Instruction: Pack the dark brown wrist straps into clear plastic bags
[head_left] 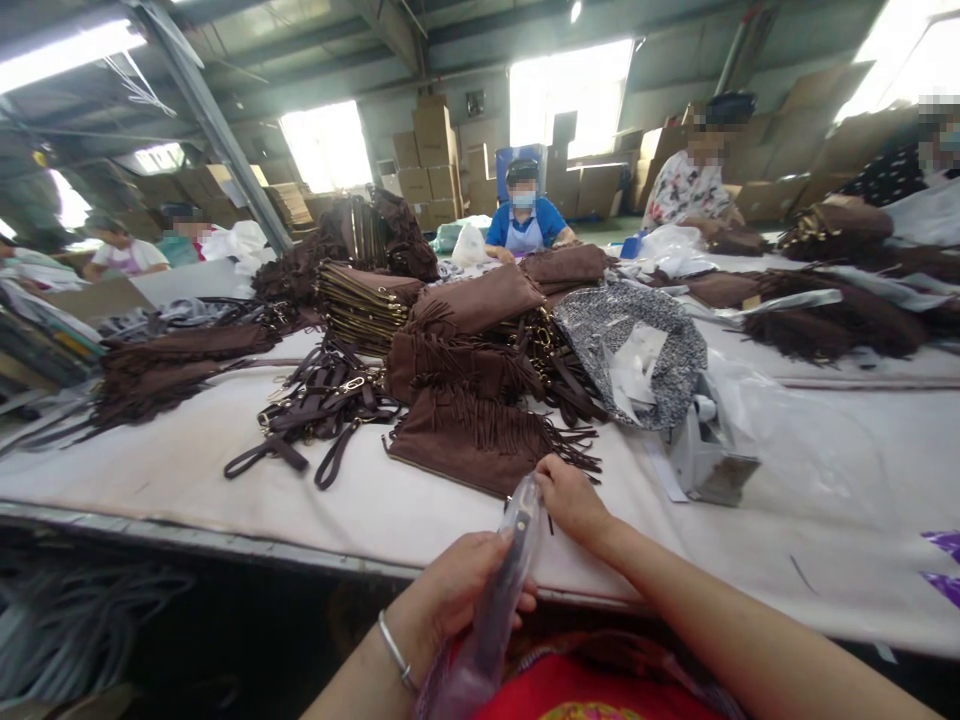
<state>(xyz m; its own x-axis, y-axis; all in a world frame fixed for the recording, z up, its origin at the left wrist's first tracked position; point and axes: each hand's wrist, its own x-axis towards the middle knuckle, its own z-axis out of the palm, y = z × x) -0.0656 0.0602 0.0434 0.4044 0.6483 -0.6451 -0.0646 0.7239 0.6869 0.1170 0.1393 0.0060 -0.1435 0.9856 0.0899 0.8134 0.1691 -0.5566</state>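
A dark wrist strap (496,612) with a metal fitting near its upper end lies inside a clear plastic sleeve (534,520). My left hand (472,580) is wrapped round the sleeve and strap at about mid-length, just off the table's front edge. At the top end, my right hand (568,497) pinches the plastic between thumb and fingers. Right behind my hands a brown fringed pouch (457,440) lies flat, its zip edge toward me. Left of it is a loose heap of dark wrist straps (319,405) with gold clasps.
More brown pouches (480,300) are stacked behind. A black-and-white speckled cloth (600,315) holding white scraps and a metal tape dispenser (712,455) stand to the right on the pale table (172,465). Several co-workers sit beyond, one in a blue shirt (551,218). Boxes (433,150) line the wall.
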